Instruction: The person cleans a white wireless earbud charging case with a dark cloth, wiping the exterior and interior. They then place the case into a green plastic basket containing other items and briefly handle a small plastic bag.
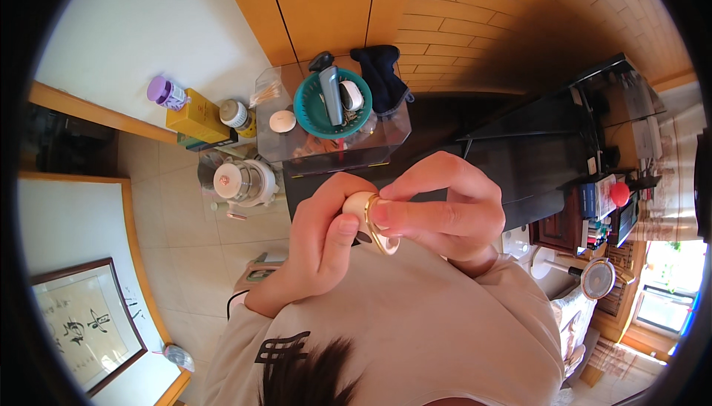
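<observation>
Both my hands meet in front of my chest around a small rounded cream case with a gold-coloured rim. My left hand grips its left side between the thumb and curled fingers. From the other side, my right hand pinches the case near the gold rim with thumb and fingertips. A dark oval spot shows on the case's lower part. My fingers hide much of it, so its exact kind cannot be told.
Beyond my hands stands a clear-topped table with a teal basket holding a grey handheld device, a white round case and dark cloth. A glass kettle is at left. Farther right are books and a fan.
</observation>
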A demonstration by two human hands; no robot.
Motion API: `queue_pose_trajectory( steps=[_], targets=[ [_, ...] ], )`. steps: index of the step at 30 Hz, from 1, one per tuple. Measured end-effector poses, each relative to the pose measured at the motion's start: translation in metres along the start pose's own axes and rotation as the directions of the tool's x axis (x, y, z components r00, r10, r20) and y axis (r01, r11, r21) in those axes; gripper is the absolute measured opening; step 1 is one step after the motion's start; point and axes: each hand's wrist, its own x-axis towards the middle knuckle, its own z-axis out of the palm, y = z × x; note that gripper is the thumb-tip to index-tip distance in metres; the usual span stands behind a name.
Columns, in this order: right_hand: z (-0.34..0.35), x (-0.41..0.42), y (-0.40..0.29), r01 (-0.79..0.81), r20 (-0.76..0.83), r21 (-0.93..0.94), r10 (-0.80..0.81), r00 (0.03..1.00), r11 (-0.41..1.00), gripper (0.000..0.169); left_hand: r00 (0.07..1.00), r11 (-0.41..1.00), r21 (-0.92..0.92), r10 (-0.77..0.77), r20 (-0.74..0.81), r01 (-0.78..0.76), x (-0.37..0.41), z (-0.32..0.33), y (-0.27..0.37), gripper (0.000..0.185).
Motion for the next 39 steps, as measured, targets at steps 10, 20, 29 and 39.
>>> queue_pose_trajectory(
  steps=[10, 20, 29, 39],
  targets=[
    [-0.012, 0.004, 0.005, -0.044, 0.115, 0.089, 0.034, 0.993, 0.995, 0.029, 0.882, 0.771, -0.443, -0.457, 0.117, 0.459, -0.003, -0.007, 0.004, 0.044],
    [-0.006, -0.002, -0.002, -0.210, 0.044, 0.076, 0.208, 0.977, 0.975, 0.033, 0.968, 0.967, -0.112, -0.213, 0.134, 0.228, -0.002, -0.009, 0.008, 0.036],
    [-0.003, -0.007, 0.002, -0.050, -0.076, 0.010, 0.051, 0.996, 0.999, 0.038, 0.953, 0.924, -0.236, -0.284, 0.106, 0.301, -0.006, -0.001, 0.010, 0.034],
    [0.002, -0.012, -0.004, -0.051, -0.100, 0.006, 0.051, 0.994, 0.999, 0.020, 0.977, 0.975, -0.050, -0.214, 0.025, 0.215, -0.007, 0.005, 0.009, 0.053]
  ],
)
